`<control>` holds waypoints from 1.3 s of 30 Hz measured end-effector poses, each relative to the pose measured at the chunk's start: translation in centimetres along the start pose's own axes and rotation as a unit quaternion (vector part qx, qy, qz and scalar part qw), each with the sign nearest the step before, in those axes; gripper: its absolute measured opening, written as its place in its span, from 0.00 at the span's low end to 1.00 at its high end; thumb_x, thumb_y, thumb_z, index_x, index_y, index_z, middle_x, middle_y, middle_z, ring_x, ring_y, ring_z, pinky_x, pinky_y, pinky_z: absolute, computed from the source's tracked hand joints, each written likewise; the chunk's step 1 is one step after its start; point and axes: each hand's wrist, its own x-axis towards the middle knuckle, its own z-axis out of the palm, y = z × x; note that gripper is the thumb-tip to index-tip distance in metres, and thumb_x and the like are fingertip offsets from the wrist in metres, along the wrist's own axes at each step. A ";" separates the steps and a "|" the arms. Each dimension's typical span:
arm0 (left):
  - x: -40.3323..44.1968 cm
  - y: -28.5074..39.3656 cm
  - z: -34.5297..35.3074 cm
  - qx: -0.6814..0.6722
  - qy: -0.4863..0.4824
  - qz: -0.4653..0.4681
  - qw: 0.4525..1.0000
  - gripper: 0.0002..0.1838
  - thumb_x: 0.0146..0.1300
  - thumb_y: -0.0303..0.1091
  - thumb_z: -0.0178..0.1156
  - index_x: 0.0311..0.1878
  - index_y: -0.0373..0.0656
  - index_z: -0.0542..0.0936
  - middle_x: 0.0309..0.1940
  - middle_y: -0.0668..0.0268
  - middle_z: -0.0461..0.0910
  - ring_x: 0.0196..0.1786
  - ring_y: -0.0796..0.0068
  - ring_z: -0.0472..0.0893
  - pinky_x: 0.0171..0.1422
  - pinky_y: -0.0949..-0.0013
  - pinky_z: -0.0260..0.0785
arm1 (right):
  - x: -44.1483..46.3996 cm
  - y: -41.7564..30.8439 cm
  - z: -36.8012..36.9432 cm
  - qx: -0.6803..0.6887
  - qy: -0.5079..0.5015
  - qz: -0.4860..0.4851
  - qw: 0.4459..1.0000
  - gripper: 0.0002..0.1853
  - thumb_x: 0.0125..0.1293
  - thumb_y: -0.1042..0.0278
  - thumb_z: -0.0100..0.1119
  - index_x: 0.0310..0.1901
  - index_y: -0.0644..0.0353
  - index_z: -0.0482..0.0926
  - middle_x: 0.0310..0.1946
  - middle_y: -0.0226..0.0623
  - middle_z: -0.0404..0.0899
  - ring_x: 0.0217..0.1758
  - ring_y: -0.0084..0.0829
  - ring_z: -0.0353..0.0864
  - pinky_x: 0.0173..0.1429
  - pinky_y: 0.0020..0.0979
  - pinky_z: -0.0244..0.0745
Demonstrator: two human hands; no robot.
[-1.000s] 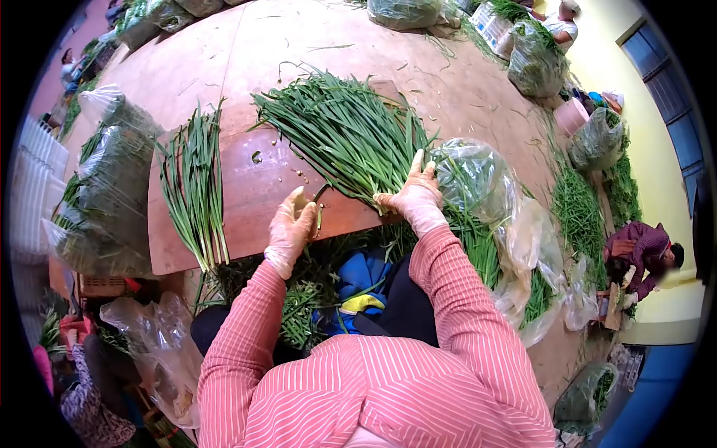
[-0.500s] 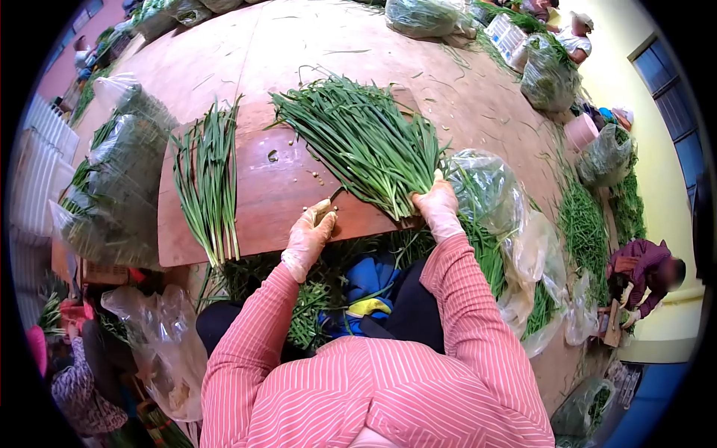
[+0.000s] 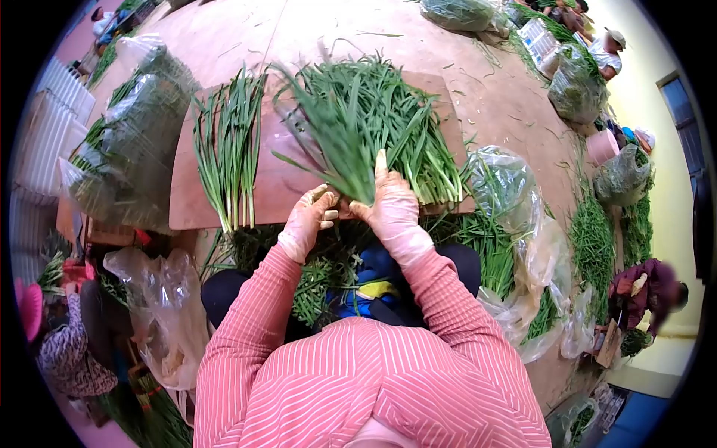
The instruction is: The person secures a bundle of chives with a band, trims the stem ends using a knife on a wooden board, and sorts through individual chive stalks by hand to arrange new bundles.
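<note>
In a thin glove, my right hand (image 3: 393, 213) closes on the lower ends of a bunch of garlic chives (image 3: 340, 153), its leaves blurred and fanned up to the left. My left hand (image 3: 305, 220), also gloved, is beside those stem ends with fingers curled; whatever it pinches is hidden. Behind and right of my right hand lies a larger pile of chives (image 3: 407, 119) on the reddish-brown board (image 3: 280, 183). A separate narrow bundle of chives (image 3: 230, 153) rests along the board's left side, stem ends toward me.
A filled plastic bag of greens (image 3: 142, 142) stands left of the board. An opened plastic bag (image 3: 515, 194) with chives is at the right. Cut trimmings (image 3: 317, 295) lie below the board by my legs. Co-workers sit along both sides, one in a maroon top (image 3: 642, 295).
My right hand has moved left from the pile's right edge, with a bunch of chives now in it. My left hand stays close by, now next to the stem ends. The view has shifted slightly.
</note>
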 end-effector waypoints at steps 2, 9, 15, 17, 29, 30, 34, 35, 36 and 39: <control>-0.2 -0.3 -1.3 -0.007 0.019 -0.016 1.000 0.26 0.68 0.44 0.55 0.63 0.39 0.64 0.42 0.68 0.76 0.34 0.81 0.74 0.39 0.76 0.70 | -0.9 1.7 0.3 0.135 0.008 -0.098 0.986 0.53 0.48 0.44 0.69 0.71 0.57 0.51 0.43 0.47 0.74 0.45 0.45 0.77 0.49 0.39 0.73; -2.3 0.9 -3.6 -0.008 0.091 0.002 0.996 0.20 0.69 0.40 0.53 0.58 0.39 0.69 0.39 0.67 0.77 0.32 0.80 0.73 0.36 0.77 0.69 | -2.3 5.2 -1.5 0.253 0.146 -0.005 0.957 0.13 0.61 0.64 0.60 0.47 0.56 0.81 0.41 0.36 0.82 0.43 0.34 0.82 0.49 0.30 0.76; -5.0 1.7 -2.8 0.045 0.077 0.086 0.992 0.15 0.70 0.38 0.52 0.52 0.37 0.75 0.34 0.69 0.76 0.30 0.85 0.70 0.34 0.83 0.63 | -1.9 -1.2 -0.5 0.013 -0.058 0.007 0.998 0.20 0.61 0.44 0.56 0.41 0.52 0.83 0.34 0.42 0.82 0.37 0.42 0.83 0.39 0.39 0.76; -5.2 1.7 -2.8 0.044 0.072 0.079 0.993 0.15 0.70 0.39 0.51 0.51 0.38 0.76 0.33 0.69 0.76 0.30 0.85 0.70 0.34 0.83 0.63 | 0.2 -1.6 1.3 -0.021 -0.093 0.024 0.995 0.20 0.61 0.43 0.56 0.38 0.52 0.82 0.32 0.40 0.82 0.35 0.41 0.83 0.37 0.39 0.76; -5.0 -0.5 -1.7 -0.087 -0.021 0.035 0.995 0.17 0.70 0.42 0.51 0.52 0.39 0.76 0.41 0.68 0.80 0.38 0.81 0.77 0.44 0.78 0.70 | -6.2 -5.7 2.7 0.515 -0.165 0.069 0.838 0.13 0.61 0.60 0.63 0.33 0.64 0.80 0.22 0.33 0.78 0.23 0.23 0.76 0.31 0.24 0.72; -5.1 -0.7 -1.8 -0.119 -0.030 0.064 0.990 0.16 0.70 0.42 0.51 0.51 0.40 0.77 0.40 0.69 0.80 0.39 0.79 0.78 0.46 0.76 0.70 | -6.3 -5.3 3.3 0.545 -0.204 0.119 0.805 0.13 0.60 0.60 0.63 0.31 0.64 0.79 0.22 0.32 0.78 0.23 0.22 0.76 0.30 0.24 0.72; -4.7 0.3 -3.2 -0.233 0.023 0.148 0.961 0.15 0.69 0.42 0.53 0.48 0.39 0.77 0.31 0.72 0.77 0.35 0.78 0.76 0.46 0.70 0.71 | -8.6 -2.8 4.7 0.306 -0.411 0.046 0.858 0.17 0.62 0.53 0.58 0.25 0.59 0.77 0.19 0.33 0.78 0.21 0.26 0.77 0.30 0.29 0.72; -5.3 1.2 -3.1 -0.252 0.086 0.121 0.956 0.16 0.69 0.42 0.53 0.49 0.39 0.77 0.22 0.77 0.69 0.26 0.83 0.69 0.36 0.74 0.66 | -8.6 -1.4 5.4 0.196 -0.495 0.011 0.846 0.21 0.62 0.45 0.55 0.22 0.55 0.79 0.19 0.37 0.79 0.23 0.34 0.79 0.31 0.33 0.74; -5.5 1.4 -4.2 -0.300 0.033 0.113 0.947 0.16 0.69 0.42 0.53 0.50 0.38 0.76 0.19 0.78 0.63 0.23 0.85 0.64 0.32 0.76 0.61 | -8.5 -1.3 4.5 0.181 -0.400 -0.016 0.898 0.23 0.61 0.43 0.55 0.22 0.55 0.79 0.19 0.39 0.79 0.24 0.37 0.80 0.31 0.35 0.74; -7.8 3.0 -4.5 -0.465 -0.055 0.094 0.878 0.20 0.74 0.38 0.43 0.61 0.37 0.71 0.12 0.78 0.50 0.15 0.86 0.51 0.22 0.80 0.46 | -6.1 -3.1 1.2 0.119 -0.111 -0.041 0.986 0.22 0.59 0.42 0.58 0.22 0.55 0.79 0.21 0.43 0.78 0.25 0.43 0.80 0.29 0.40 0.74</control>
